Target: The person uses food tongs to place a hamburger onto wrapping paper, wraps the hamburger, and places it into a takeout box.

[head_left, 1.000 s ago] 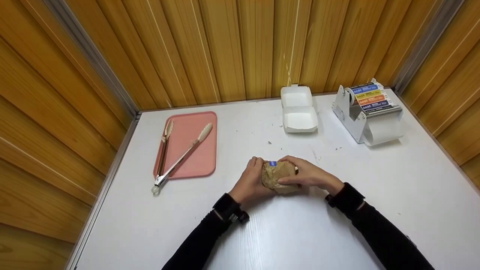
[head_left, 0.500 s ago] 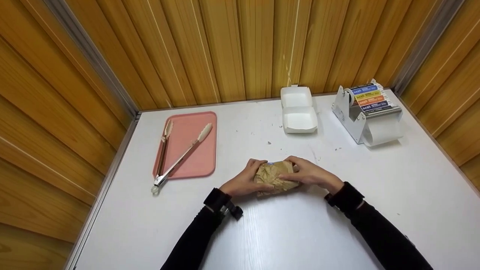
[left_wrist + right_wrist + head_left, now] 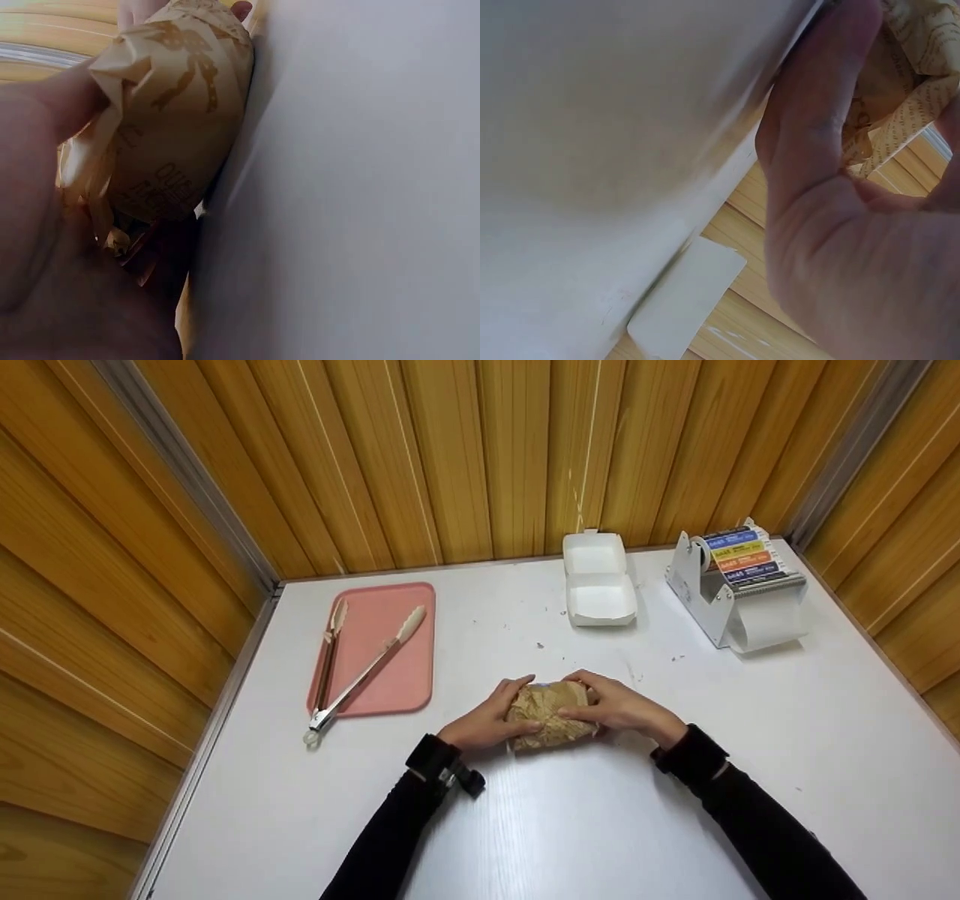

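Observation:
A package wrapped in crumpled brown paper [image 3: 551, 714] is held low over the white table, between both hands. Printed lettering and a bow pattern show on the paper [image 3: 176, 112] in the left wrist view. My left hand [image 3: 486, 726] grips its left end, thumb on the near side and fingers at the far side. On the right end, my right hand [image 3: 626, 706] holds it with the thumb across the top and the fingers behind. A sliver of a blue label shows at its far edge. What is inside the paper is hidden.
To the left lies a pink tray [image 3: 409, 682] with metal tongs [image 3: 367, 671] spread across it. An open white clamshell box [image 3: 600, 598] stands at the back. Right of it is a label dispenser [image 3: 739, 585] with coloured rolls. Wood-patterned walls [image 3: 450, 457] enclose the table.
My left hand has shifted left along the package, its thumb coming onto the near side. The package has tipped so its blue label is nearly out of sight. The right hand barely moved.

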{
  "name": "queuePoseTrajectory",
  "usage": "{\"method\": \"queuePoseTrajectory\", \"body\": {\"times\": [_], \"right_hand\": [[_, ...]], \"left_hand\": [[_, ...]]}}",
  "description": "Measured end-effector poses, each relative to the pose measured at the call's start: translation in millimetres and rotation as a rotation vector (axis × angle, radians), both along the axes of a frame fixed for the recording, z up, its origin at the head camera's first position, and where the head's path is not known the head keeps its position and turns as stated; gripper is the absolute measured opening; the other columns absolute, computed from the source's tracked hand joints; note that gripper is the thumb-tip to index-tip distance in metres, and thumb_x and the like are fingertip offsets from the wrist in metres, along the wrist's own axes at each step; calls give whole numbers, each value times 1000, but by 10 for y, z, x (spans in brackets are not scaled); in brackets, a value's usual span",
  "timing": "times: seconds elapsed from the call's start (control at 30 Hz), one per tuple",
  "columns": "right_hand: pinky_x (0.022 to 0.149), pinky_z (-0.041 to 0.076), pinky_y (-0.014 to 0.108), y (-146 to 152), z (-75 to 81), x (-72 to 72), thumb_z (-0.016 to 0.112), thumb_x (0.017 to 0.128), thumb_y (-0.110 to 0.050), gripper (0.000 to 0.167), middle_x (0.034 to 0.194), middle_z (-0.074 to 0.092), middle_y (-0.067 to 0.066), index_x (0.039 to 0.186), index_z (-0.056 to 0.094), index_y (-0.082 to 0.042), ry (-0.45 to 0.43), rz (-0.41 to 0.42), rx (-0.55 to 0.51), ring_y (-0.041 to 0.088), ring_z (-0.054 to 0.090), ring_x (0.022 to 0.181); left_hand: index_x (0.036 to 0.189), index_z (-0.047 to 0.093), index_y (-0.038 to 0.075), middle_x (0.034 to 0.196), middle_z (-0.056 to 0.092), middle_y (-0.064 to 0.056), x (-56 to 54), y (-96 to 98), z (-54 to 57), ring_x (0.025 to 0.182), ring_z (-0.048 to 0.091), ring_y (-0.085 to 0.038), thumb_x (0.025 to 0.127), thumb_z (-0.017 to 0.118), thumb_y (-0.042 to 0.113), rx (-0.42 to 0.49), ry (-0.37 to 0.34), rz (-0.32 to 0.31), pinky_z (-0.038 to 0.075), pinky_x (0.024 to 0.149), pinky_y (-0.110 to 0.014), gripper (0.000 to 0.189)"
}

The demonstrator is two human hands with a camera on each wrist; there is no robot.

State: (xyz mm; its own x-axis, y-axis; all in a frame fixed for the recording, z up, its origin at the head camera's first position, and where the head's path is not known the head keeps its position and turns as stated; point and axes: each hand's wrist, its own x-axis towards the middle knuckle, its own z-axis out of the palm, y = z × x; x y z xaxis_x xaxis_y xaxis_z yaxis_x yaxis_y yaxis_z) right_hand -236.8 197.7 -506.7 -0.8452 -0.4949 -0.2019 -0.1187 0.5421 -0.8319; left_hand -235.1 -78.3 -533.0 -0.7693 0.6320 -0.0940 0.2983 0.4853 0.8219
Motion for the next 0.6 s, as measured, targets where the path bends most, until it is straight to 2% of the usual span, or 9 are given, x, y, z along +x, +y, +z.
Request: {"method": "queuePoseTrajectory", "body": {"times": [0.17, 0.27, 0.33, 0.4, 0.5, 0.6], "right_hand": [[105, 47, 57, 24, 37, -27, 75, 92, -51, 76, 137, 61, 21, 149, 50, -9, 61, -3, 97, 38, 60, 123], [95, 55, 55, 129, 142, -146, 78, 88, -54, 91, 148, 50, 26, 157, 40, -9, 46, -45, 114, 39, 65, 112], [89, 58, 52, 257, 240, -304, 80, 87, -52, 96, 149, 48, 26, 160, 35, -9, 77, -110, 126, 38, 66, 105], [87, 57, 52, 397, 318, -511, 79, 89, -46, 92, 148, 48, 28, 159, 35, -7, 170, -197, 139, 39, 65, 102], [102, 45, 61, 556, 333, -795, 76, 94, -33, 77, 145, 49, 30, 154, 41, 0, 350, -296, 221, 47, 56, 121], [108, 41, 63, 616, 247, -967, 72, 95, -19, 62, 143, 51, 32, 148, 49, 3, 401, -288, 293, 51, 51, 129]], "left_hand": [[163, 27, 20, 150, 40, -6, -4, -8, -11, 136, 46, -22, 96, 70, 50, 5, 5, 4, 39, 117, -45, 85], [161, 31, 21, 147, 41, -5, -13, -13, -10, 134, 47, -22, 96, 71, 49, 13, 0, 9, 39, 117, -44, 81], [160, 32, 22, 145, 42, -5, -22, -13, -1, 132, 48, -21, 96, 71, 49, 14, 1, 8, 39, 116, -43, 79], [159, 33, 24, 143, 43, -5, -28, -14, 12, 130, 48, -20, 96, 72, 48, 16, 4, 12, 41, 114, -42, 78], [158, 34, 25, 142, 43, -4, -16, -9, 30, 127, 49, -19, 95, 72, 47, 15, 5, 15, 42, 113, -40, 76], [157, 35, 25, 143, 44, -3, 6, 15, 26, 128, 49, -18, 95, 73, 47, 18, 1, 18, 41, 114, -40, 76]]}}
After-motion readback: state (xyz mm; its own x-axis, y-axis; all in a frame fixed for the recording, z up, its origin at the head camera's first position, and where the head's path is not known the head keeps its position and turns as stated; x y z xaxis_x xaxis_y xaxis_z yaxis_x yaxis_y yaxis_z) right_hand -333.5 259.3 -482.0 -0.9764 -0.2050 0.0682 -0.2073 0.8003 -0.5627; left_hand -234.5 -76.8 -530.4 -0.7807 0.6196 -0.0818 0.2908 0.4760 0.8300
